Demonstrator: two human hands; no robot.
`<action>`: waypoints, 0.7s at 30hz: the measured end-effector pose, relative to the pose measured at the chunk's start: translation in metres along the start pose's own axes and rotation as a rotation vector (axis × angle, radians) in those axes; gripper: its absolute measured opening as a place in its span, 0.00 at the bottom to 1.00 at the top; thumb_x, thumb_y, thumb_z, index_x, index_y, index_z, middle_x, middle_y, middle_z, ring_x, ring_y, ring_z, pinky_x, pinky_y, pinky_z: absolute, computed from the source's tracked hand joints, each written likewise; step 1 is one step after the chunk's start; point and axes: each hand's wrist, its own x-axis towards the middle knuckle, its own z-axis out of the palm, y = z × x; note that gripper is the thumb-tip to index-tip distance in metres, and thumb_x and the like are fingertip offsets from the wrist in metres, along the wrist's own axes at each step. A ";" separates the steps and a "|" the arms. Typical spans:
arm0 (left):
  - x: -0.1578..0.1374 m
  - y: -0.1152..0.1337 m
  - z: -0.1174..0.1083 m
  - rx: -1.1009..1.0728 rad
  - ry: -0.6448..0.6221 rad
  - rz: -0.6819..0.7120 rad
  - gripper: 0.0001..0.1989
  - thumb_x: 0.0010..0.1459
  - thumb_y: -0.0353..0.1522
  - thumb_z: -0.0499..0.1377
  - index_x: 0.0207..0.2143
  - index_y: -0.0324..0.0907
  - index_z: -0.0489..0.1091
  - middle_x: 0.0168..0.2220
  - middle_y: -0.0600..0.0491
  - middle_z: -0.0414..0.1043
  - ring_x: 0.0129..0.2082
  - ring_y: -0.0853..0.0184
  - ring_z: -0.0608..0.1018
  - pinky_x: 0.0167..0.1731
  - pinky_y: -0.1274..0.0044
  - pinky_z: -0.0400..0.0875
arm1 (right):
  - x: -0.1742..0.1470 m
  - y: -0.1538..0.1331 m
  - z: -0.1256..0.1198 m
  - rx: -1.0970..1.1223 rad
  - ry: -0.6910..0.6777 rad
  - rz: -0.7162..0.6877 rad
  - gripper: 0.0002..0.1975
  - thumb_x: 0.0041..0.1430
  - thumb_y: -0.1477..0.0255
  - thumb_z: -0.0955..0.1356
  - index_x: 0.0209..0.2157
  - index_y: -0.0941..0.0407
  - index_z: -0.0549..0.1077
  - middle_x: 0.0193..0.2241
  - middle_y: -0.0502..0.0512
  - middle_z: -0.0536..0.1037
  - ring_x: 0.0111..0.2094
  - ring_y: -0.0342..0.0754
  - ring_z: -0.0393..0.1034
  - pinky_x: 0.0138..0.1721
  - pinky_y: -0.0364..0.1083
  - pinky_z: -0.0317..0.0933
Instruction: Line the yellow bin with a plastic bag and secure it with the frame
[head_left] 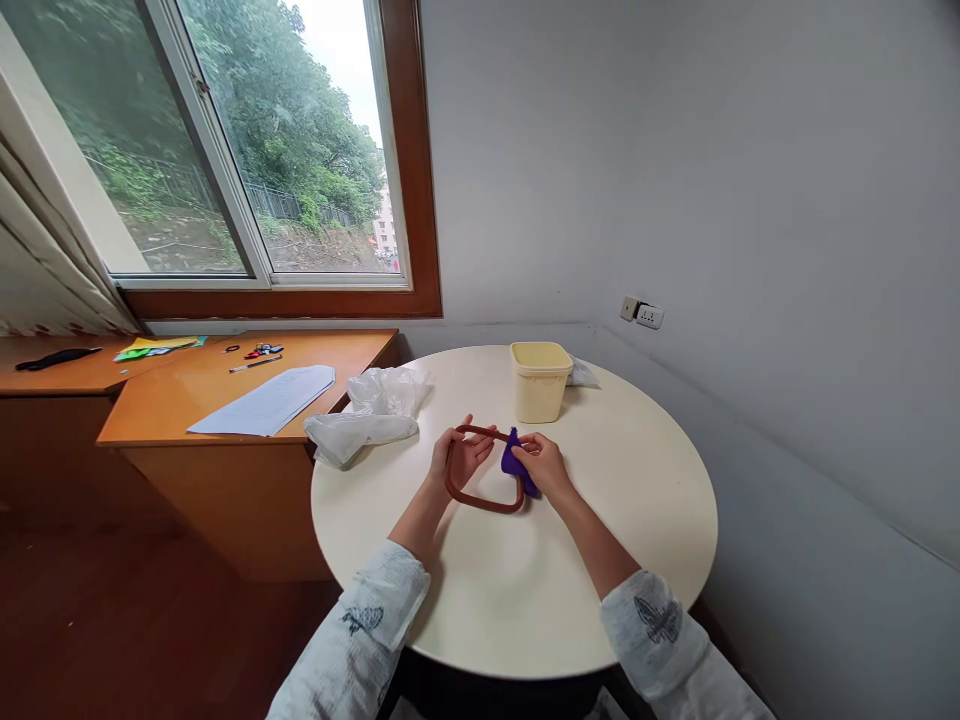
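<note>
Over the round table, my left hand (pixel 466 455) grips the left side of a brown, rounded-square frame (pixel 480 501), thumb in front and fingers stretched behind it. The frame is tilted up, with the tabletop showing through its middle. My right hand (pixel 544 464) is closed on a purple cloth (pixel 512 462), which is folded around the frame's right side. The cloth hides that upper right part of the frame, and one end of it hangs down below my fingers.
A cream plastic container (pixel 540 390) stands open behind my hands, with a clear bag (pixel 583 372) beside it. Crumpled plastic bags (pixel 375 410) lie on the round white table (pixel 630 500) at left. The wooden desk (pixel 165 400) adjoining it bears papers (pixel 266 400) and a pen (pixel 255 364).
</note>
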 end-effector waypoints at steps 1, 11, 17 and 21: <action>0.001 0.000 0.000 0.018 0.019 0.010 0.21 0.42 0.27 0.52 0.42 0.40 0.65 0.40 0.43 0.74 0.43 0.60 0.75 0.50 0.67 0.60 | 0.000 0.000 0.000 0.028 -0.005 0.019 0.11 0.40 0.67 0.68 0.28 0.58 0.72 0.21 0.50 0.73 0.22 0.44 0.68 0.23 0.42 0.61; 0.013 -0.007 -0.016 0.313 0.236 0.074 0.09 0.42 0.23 0.52 0.27 0.34 0.70 0.23 0.48 0.74 0.23 0.64 0.76 0.35 0.71 0.69 | 0.006 0.004 -0.009 0.367 0.049 0.118 0.15 0.39 0.64 0.71 0.29 0.59 0.72 0.24 0.52 0.75 0.25 0.43 0.70 0.27 0.42 0.64; 0.010 -0.004 -0.016 0.405 0.260 0.177 0.05 0.44 0.26 0.57 0.26 0.34 0.71 0.16 0.54 0.66 0.16 0.72 0.69 0.24 0.77 0.65 | 0.008 0.004 -0.011 0.541 0.029 0.208 0.15 0.40 0.64 0.72 0.30 0.58 0.72 0.24 0.53 0.76 0.24 0.45 0.70 0.26 0.44 0.65; 0.007 -0.004 -0.012 0.426 0.274 0.196 0.09 0.45 0.32 0.60 0.29 0.34 0.71 0.14 0.58 0.61 0.14 0.74 0.64 0.19 0.78 0.61 | 0.013 0.002 -0.020 0.645 0.028 0.273 0.10 0.45 0.67 0.70 0.31 0.57 0.72 0.26 0.53 0.77 0.26 0.47 0.71 0.28 0.47 0.66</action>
